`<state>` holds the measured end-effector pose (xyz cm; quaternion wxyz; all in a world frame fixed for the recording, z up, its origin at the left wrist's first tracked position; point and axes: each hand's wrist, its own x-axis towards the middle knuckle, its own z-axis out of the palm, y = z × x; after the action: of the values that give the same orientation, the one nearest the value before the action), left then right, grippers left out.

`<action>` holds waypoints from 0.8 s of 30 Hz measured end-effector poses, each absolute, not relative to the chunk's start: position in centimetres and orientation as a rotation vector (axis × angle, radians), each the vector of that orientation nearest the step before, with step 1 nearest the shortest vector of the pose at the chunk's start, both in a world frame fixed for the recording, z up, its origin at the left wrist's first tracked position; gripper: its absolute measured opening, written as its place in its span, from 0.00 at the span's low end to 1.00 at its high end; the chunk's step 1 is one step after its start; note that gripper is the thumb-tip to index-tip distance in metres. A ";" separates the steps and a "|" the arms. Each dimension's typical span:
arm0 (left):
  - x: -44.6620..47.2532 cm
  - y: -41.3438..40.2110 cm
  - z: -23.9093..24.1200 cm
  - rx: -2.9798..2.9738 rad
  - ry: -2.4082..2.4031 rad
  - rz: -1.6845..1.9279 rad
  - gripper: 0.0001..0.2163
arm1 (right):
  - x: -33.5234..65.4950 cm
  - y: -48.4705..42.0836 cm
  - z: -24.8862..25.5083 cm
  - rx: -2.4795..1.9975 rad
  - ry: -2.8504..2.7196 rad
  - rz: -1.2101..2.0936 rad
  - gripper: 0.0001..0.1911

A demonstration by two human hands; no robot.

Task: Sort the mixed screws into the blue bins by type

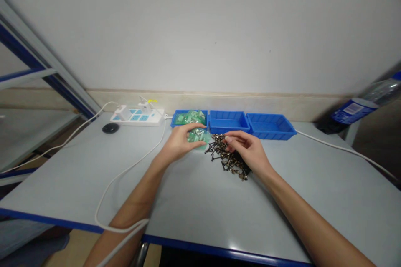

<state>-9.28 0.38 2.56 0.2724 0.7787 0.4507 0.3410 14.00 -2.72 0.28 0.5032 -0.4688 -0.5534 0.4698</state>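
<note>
A small clear plastic bag with green print (pixel 199 136) sits between the spread thumb and fingers of my left hand (pixel 180 142), in front of the left blue tray. Dark bronze-coloured screws (pixel 230 160) lie in a loose pile on the table, just right of the bag. Over the pile's far side is my right hand (pixel 247 148), thumb and index finger pinched together at the screws. The fingertips partly hide what they grip. More green-printed bags (pixel 191 117) fill the left blue tray (pixel 174 122).
A middle blue tray (pixel 228 122) and a right blue tray (pixel 271 125) continue the row by the wall. At the left are a white power strip (pixel 147 119) and a black round object (pixel 110 128). A white cable (pixel 115 183) crosses the table. A bottle (pixel 351 112) leans at right.
</note>
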 end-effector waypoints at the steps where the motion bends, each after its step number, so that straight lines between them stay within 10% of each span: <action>1: -8.8 0.2 2.5 2.014 1.147 0.946 0.19 | 13.9 -2.8 0.3 -1.130 -1.362 1.138 0.19; 11: -6.6 -0.7 2.3 1.660 0.949 1.037 0.14 | 11.5 -2.8 0.2 -1.069 -1.240 1.215 0.20; 24: -13.1 1.2 1.6 2.328 1.446 0.613 0.08 | 10.0 5.9 3.0 -1.186 -1.798 0.123 0.10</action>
<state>-13.05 1.20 1.63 0.1660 0.8175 0.5077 0.2154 10.04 5.87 3.02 0.4723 -0.4846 -0.7346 0.0502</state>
